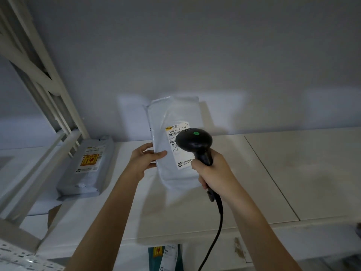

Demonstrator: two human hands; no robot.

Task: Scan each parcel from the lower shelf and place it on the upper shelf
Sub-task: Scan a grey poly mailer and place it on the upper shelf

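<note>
Left hand (145, 160) fingers pinch the grey parcel (173, 145) upright above the upper shelf (293, 173), label facing out. Right hand (213, 173) fingers wrap the scanner (195, 142), aimed at that label to read it.

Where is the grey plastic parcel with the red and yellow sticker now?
In the head view, the grey plastic parcel with the red and yellow sticker lies flat on the white upper shelf, at the left, beside the white shelf frame.

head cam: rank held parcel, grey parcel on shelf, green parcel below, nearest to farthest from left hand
1. Held parcel: in the left hand itself.
2. Grey parcel: flat on the shelf, to the hand's left.
3. Green parcel: below the shelf's front edge.
</note>
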